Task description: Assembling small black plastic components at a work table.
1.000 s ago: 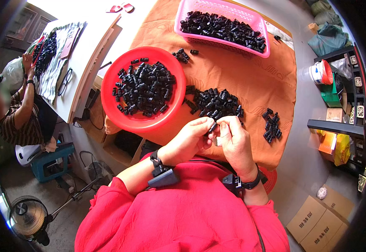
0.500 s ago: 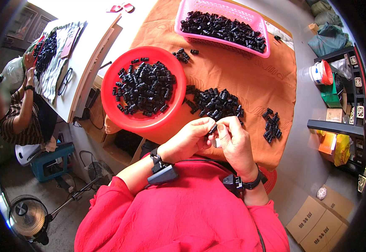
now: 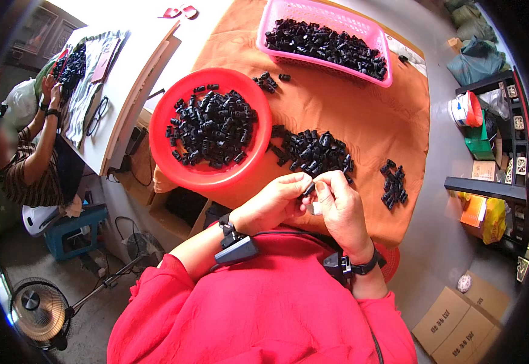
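My left hand [image 3: 276,199] pinches a small black plastic fitting [image 3: 308,188] between thumb and fingers. Opposite it, my right hand [image 3: 341,212] closes its thumb and forefinger on the same piece. Something small and whitish [image 3: 314,208] shows under the right fingers; its kind is unclear. Just beyond my hands lies a heap of similar black fittings [image 3: 316,150] on the orange tablecloth [image 3: 361,115]. A red round basin [image 3: 162,115] with many more stands to the left, and a pink plastic basket [image 3: 343,71] full of black pieces sits at the back.
A small cluster of fittings [image 3: 393,185] lies at the right, and a few more [image 3: 267,82] beside the basin. Another person [image 3: 31,158] handles black parts at a white table [image 3: 128,100]. A fan [image 3: 39,309], a shelf [image 3: 485,187] and cardboard boxes [image 3: 452,321] stand around.
The view has shifted slightly, so the table things sit a little further right and lower. Both hands stay together on the fitting, with hardly any movement of the fingers.
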Motion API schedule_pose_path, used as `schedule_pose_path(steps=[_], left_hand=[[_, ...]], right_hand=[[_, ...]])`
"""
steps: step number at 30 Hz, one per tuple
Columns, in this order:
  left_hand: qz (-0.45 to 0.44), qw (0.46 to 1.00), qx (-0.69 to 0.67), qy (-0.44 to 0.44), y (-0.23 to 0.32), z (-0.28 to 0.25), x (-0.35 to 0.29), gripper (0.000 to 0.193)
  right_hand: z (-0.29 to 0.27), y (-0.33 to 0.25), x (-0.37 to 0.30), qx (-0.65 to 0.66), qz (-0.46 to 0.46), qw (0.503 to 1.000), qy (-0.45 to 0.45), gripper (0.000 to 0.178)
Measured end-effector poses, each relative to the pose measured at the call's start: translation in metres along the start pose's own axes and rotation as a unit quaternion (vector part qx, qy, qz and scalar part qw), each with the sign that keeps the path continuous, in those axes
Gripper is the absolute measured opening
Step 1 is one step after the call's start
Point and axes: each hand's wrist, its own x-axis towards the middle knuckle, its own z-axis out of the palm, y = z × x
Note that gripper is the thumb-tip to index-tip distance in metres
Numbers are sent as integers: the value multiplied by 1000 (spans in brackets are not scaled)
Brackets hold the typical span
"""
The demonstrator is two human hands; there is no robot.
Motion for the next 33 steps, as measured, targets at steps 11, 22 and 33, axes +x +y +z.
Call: schedule_pose_path(steps=[11,22,33], left_hand=[[66,996,-48,-42,31,-9,-4,24],[245,557,788,90,12,8,11,23],[235,578,772,122,-3,-10,20,19]], right_hand=[[-19,7,10,88,29,989,115,8],[-21,14,10,99,50,987,116,9],[-21,11,8,103,52,987,113,10]])
